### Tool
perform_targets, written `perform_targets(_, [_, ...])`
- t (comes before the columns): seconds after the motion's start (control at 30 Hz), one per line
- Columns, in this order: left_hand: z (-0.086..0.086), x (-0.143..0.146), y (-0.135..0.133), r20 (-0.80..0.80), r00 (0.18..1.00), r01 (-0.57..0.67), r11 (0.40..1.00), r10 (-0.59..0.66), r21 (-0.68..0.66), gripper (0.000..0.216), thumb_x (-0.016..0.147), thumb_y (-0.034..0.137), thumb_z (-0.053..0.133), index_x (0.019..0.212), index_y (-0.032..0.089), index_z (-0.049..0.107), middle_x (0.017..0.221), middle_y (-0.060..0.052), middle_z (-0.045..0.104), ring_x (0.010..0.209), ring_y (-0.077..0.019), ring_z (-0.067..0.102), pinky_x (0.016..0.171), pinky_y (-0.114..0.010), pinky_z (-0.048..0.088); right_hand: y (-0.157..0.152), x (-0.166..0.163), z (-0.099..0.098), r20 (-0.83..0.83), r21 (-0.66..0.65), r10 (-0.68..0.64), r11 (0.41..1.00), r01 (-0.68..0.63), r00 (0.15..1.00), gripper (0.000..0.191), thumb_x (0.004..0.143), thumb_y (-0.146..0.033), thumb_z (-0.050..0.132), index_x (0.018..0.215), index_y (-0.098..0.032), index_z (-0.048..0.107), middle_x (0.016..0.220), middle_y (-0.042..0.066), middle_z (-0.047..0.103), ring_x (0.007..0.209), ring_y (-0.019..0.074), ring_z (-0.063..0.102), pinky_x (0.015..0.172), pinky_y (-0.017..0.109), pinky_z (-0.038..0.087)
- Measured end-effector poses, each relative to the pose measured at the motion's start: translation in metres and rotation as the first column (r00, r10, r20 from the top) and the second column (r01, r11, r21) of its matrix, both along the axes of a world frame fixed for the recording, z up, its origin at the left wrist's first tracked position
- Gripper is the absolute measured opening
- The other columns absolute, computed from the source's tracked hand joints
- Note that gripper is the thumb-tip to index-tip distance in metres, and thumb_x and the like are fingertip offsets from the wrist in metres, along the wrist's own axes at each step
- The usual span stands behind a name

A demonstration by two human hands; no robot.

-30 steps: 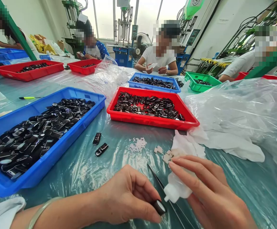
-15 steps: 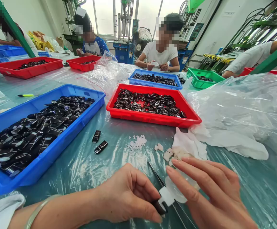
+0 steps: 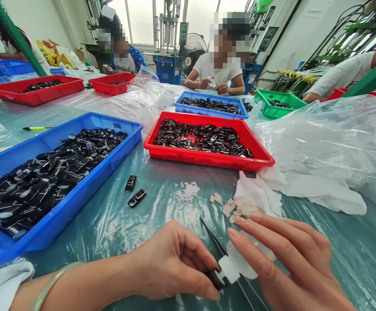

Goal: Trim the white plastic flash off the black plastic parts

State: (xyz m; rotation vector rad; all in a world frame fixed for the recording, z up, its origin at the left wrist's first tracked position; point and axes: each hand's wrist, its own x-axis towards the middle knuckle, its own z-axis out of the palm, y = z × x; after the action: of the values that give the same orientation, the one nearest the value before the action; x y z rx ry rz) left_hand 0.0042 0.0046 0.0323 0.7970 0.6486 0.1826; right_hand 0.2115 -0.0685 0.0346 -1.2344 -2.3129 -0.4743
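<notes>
My left hand (image 3: 178, 268) pinches a small glossy black plastic part (image 3: 216, 278) between thumb and fingers. Against its right end sits a white translucent notched tab (image 3: 229, 269). My right hand (image 3: 288, 259) is beside it, fingers stretched out and its thumb out of sight. Its index finger lies over the edge of a rounded translucent piece (image 3: 243, 257); I cannot tell whether it presses on it. Metal tweezers (image 3: 214, 236) lie on the table under the tab, tips pointing away. Two more black parts, one (image 3: 130, 183) upright in view and one (image 3: 137, 198) slanted, rest farther off.
A blue tray (image 3: 123, 125) and a red tray (image 3: 188, 158) hold many black parts. White scraps (image 3: 188, 191), small pale squares (image 3: 228, 209) and a white cloth (image 3: 255, 194) lie ahead. Clear plastic sheeting (image 3: 330, 142) is bunched at right. Several people sit around the table.
Both hands hold nearly the same pose. The right hand and the white tab have shifted slightly rightward. Across the table, a person's hands have lifted a white item higher.
</notes>
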Motion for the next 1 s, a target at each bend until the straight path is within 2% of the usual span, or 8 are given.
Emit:
perform_targets(0.13, [0.000,0.001,0.001,-0.004,1.000,0.001,1.000,-0.001,0.002,0.019,0.054,0.005,0.075,0.072,0.012,0.073,0.067,-0.001,0.070,0.056,-0.0045,0.061,0.057,-0.011,0.048,-0.002,-0.004,0.000,-0.099,-0.020,-0.047,0.999,0.046,0.994,0.034,0.094,-0.029,0.032,0.115,-0.023,0.058,0.110,0.010,0.063,0.110,0.0298,0.052,0.088,0.048,0.034])
perform_targets(0.3, [-0.003,-0.001,0.000,0.003,1.000,0.007,1.000,-0.007,0.003,0.022,0.052,0.006,0.077,0.073,0.012,0.073,0.069,-0.002,0.071,0.058,-0.0059,0.062,0.058,-0.012,0.049,0.000,-0.004,0.001,-0.061,0.018,-0.010,1.000,0.011,0.998,0.031,0.091,-0.021,0.039,0.114,-0.023,0.060,0.111,0.008,0.064,0.108,0.0266,0.053,0.087,0.045,0.036])
perform_targets(0.43, [-0.004,-0.002,0.000,-0.012,1.000,0.012,1.000,-0.012,0.003,0.022,0.052,0.008,0.078,0.073,0.011,0.073,0.070,-0.003,0.071,0.059,-0.0066,0.062,0.060,-0.014,0.049,0.002,-0.005,0.002,-0.131,0.042,-0.021,0.999,0.027,0.991,0.031,0.088,-0.015,0.043,0.110,-0.023,0.063,0.110,0.005,0.065,0.106,0.0254,0.056,0.087,0.044,0.036])
perform_targets(0.63, [-0.003,0.000,0.001,-0.032,0.999,0.006,1.000,-0.007,-0.016,0.022,0.051,0.009,0.078,0.071,0.012,0.072,0.070,-0.003,0.071,0.060,-0.0075,0.063,0.061,-0.015,0.049,0.000,0.000,0.004,-0.066,0.023,0.006,1.000,-0.005,0.998,0.036,0.083,-0.007,0.050,0.113,-0.023,0.061,0.114,0.004,0.063,0.107,0.0260,0.055,0.085,0.044,0.038])
perform_targets(0.73, [-0.003,0.000,0.000,-0.042,0.999,0.009,1.000,-0.010,-0.018,0.023,0.050,0.009,0.078,0.072,0.012,0.072,0.069,-0.003,0.071,0.059,-0.0072,0.062,0.060,-0.015,0.049,-0.002,-0.001,0.004,-0.063,0.015,0.001,1.000,0.000,0.998,0.034,0.084,-0.007,0.048,0.111,-0.023,0.061,0.113,0.004,0.063,0.107,0.0258,0.054,0.087,0.045,0.037])
perform_targets(0.9, [-0.005,-0.001,-0.001,-0.065,0.998,0.026,1.000,-0.026,-0.001,0.023,0.050,0.010,0.078,0.072,0.011,0.072,0.069,-0.003,0.071,0.058,-0.0073,0.061,0.060,-0.015,0.048,-0.002,-0.010,0.002,-0.168,0.002,-0.049,0.999,0.050,0.985,0.028,0.088,-0.013,0.044,0.106,-0.025,0.063,0.107,0.002,0.066,0.106,0.0239,0.055,0.091,0.046,0.034])
perform_targets(1.0, [-0.005,-0.001,-0.001,-0.076,0.997,0.029,1.000,-0.029,0.002,0.023,0.050,0.011,0.079,0.072,0.011,0.072,0.069,-0.004,0.071,0.058,-0.0074,0.061,0.059,-0.016,0.048,0.000,-0.013,0.005,-0.150,0.026,-0.048,0.998,0.053,0.987,0.026,0.090,-0.017,0.043,0.103,-0.025,0.064,0.104,0.001,0.068,0.105,0.0210,0.056,0.094,0.043,0.034])
